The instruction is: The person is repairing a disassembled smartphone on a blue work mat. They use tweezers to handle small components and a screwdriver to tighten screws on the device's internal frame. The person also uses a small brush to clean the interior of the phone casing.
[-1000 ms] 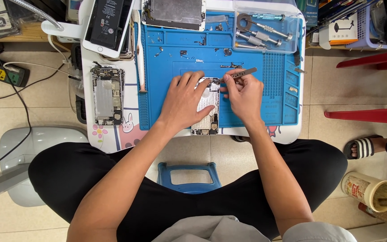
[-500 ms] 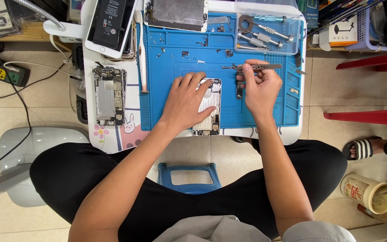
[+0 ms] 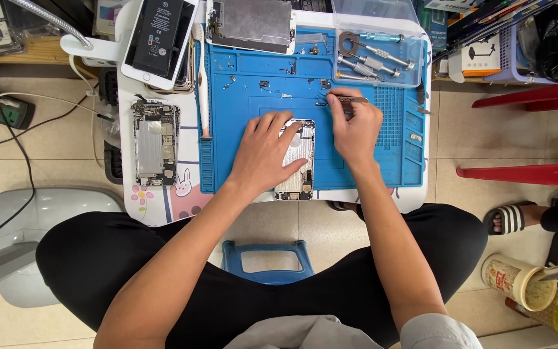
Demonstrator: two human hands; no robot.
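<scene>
I see my left hand (image 3: 267, 154) lying flat and released on one opened phone body (image 3: 296, 159), which rests on the blue mat (image 3: 247, 97) near the front edge of the bench (image 3: 163, 200); my right hand (image 3: 355, 131) is just beside it, its grip clenched on one pair of tweezers (image 3: 338, 99); a second opened phone (image 3: 155, 143) lies at the left edge; one clear tray (image 3: 414, 58) with several screwdrivers, which I cannot count exactly, stands at the far right corner; one battery (image 3: 159, 33) lies at the far left.
</scene>
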